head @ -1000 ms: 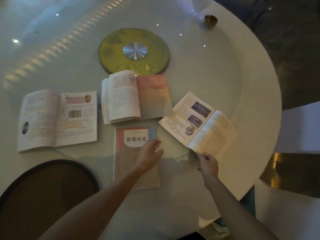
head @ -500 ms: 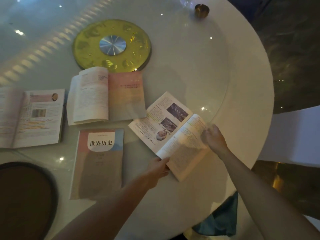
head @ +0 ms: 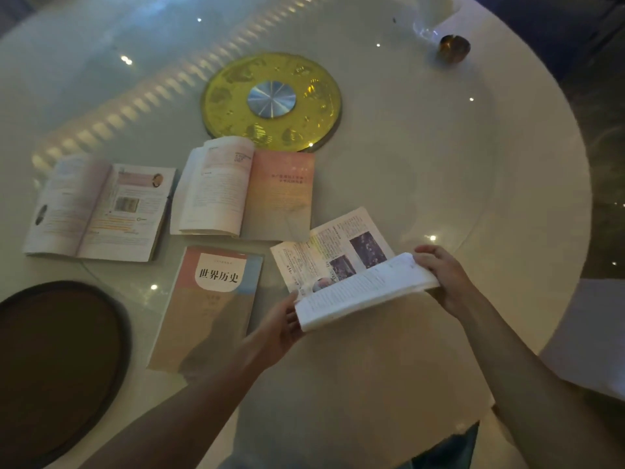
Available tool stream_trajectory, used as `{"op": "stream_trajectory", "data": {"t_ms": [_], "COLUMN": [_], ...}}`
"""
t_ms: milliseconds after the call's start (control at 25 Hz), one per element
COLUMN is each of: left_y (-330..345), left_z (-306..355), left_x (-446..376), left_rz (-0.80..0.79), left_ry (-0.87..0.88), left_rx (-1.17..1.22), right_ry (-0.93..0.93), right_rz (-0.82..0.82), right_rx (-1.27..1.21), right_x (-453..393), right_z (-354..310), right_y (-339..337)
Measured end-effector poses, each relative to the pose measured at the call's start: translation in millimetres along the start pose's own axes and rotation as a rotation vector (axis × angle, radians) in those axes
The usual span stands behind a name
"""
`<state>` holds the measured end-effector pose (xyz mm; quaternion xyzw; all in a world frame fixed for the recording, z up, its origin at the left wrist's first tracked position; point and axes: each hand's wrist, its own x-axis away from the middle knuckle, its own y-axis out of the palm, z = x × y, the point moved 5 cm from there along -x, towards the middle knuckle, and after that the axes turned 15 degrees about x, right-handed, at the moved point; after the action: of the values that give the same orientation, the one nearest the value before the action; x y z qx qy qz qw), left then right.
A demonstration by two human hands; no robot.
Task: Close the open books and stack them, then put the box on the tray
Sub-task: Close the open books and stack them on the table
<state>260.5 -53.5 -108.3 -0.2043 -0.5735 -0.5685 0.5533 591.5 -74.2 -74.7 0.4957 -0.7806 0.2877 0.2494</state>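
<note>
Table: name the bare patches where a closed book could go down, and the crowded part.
Bare: the table right of the yellow disc, out to the small cup, and the near edge between the forearms. Crowded: the open books and closed book beside the tray.

Single view, worn on my head: it looks forward and steeply down over my two forearms, which enter from the bottom edge. Close range; my left hand [head: 277, 328] and right hand [head: 446, 282] sit just right of centre frame, low. Wide-angle lens: the round table [head: 439, 170] bows at its rim, curving away beyond and to the right of my right hand. Framing takes in the half-open book [head: 345, 269] between my hands, the tray [head: 61, 360] cut by the left edge well left of my left hand, and floor past the table rim at upper right. No second view shares the scene.
</note>
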Motion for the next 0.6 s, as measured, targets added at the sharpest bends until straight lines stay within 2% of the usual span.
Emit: {"op": "stream_trajectory", "data": {"t_ms": [120,240,320,400,440,520,600], "left_y": [-2.5,-5.3,-3.8,-2.0,-0.8,4.8,9.3], "left_z": [0.0,-10.0,-19.4,-25.7,-27.4,-28.7,-29.1], "left_x": [-6.7,-11.1,-12.5,-14.5,-15.5,-14.9,-15.0], "left_rz": [0.033,0.121,0.167,0.198,0.201,0.181,0.166], "left_ry": [0.014,0.011,-0.001,-0.019,-0.034,-0.061,-0.084], "left_rx": [0.194,0.077,-0.004,-0.040,-0.052,-0.044,-0.014], "right_ry": [-0.024,-0.024,-0.102,-0.260,-0.334,-0.491,-0.559], "right_rz": [-0.043,-0.087,-0.030,0.080,0.082,-0.024,-0.142], "right_rx": [-0.059,0.027,0.386,0.955,1.204,1.493,1.608], "right_x": [-23.0,-44.4,-60.8,-79.2,-86.1,-92.4,-96.6], "right_z": [-27.2,-44.5,-50.9,-56.3,-57.6,-60.2,-63.3], "right_y": [27.4,53.4,65.6,76.0,85.5,111.1,130.8]}}
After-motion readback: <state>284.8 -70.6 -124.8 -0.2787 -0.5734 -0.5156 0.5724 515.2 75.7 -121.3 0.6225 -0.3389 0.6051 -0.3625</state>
